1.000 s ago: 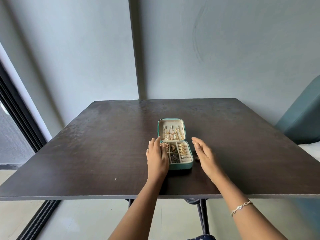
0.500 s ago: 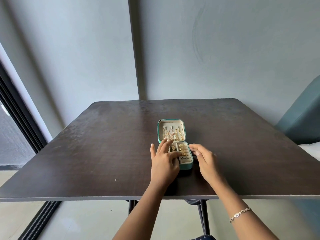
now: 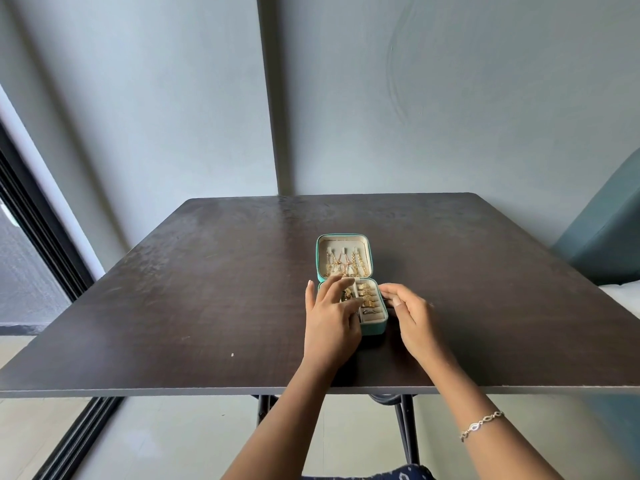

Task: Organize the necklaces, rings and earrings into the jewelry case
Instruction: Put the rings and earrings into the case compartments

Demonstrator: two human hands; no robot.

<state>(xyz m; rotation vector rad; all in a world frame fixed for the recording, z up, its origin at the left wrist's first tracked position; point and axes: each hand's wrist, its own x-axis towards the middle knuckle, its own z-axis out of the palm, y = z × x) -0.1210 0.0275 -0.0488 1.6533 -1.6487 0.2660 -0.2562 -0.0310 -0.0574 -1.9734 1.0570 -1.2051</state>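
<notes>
Lying at the frame's centre on the tabletop [image 3: 214, 271], the open jewelry case [image 3: 374, 327] has the left hand [image 3: 330, 320], fingers spread, over its tray, the right hand [image 3: 412, 315] loosely curled beside it.

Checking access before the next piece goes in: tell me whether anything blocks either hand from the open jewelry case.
Nothing visible does. The left hand already lies over the jewelry case tray, the right hand is at its right edge, and the lid stands open behind.

jewelry case [image 3: 373, 329] teal, cream lining | table [image 3: 214, 289] dark brown | bracelet [image 3: 481, 425] silver
</notes>
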